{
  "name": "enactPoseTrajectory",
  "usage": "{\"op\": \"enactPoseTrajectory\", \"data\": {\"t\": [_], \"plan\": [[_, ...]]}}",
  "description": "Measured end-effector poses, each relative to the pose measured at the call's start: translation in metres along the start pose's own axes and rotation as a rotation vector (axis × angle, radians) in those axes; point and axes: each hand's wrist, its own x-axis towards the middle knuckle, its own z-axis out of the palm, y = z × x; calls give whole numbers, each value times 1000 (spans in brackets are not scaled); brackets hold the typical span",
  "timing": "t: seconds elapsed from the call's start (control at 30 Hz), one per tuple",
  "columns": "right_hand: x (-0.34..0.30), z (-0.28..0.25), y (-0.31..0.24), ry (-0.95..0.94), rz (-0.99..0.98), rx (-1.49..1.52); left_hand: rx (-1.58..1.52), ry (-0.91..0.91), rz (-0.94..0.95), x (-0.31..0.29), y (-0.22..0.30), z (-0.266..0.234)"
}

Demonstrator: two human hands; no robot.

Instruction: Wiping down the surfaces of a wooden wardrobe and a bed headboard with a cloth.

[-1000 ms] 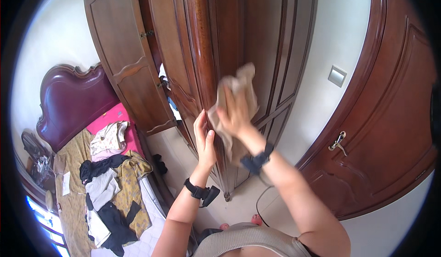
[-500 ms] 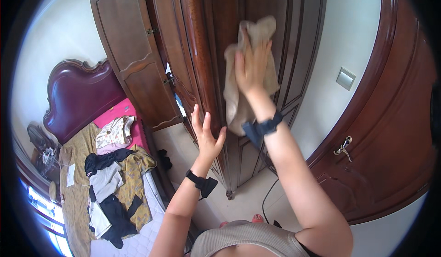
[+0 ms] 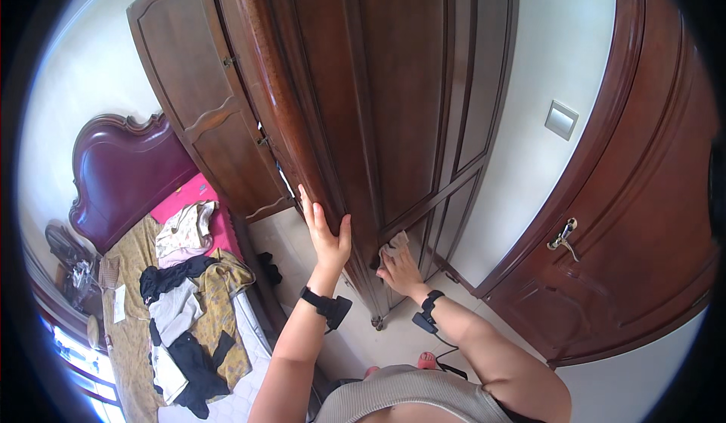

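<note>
A tall dark brown wooden wardrobe (image 3: 401,82) stands in front of me, its panelled side facing right. My right hand (image 3: 402,274) presses a beige cloth (image 3: 396,243) against the lower part of that side panel, and most of the cloth is hidden beneath the palm and fingers. My left hand (image 3: 328,240) rests against the wardrobe's rounded front corner, higher up, with fingers stretched out and nothing held. Each wrist wears a black strap with a small box.
An open wardrobe door (image 3: 189,67) juts out at the left. Beyond it, clothes (image 3: 178,302) lie on a bed with a maroon headboard (image 3: 121,166). At the right is a brown room door (image 3: 643,196) with a metal handle (image 3: 563,237); a light switch (image 3: 562,119) is on the wall.
My right hand has swept the cloth down from high on the side panel to its lower part. The left hand stays at the corner, and the view has shifted slightly.
</note>
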Motion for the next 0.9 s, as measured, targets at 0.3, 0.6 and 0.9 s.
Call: {"op": "enactPoseTrajectory", "data": {"t": [0.3, 0.6, 0.9], "plan": [[94, -102, 17, 148, -50, 88, 45, 59, 22, -6, 3, 0], [338, -351, 19, 933, -257, 29, 167, 49, 4, -4, 11, 1], [306, -296, 75, 970, -93, 89, 246, 83, -55, -11, 17, -4]]}}
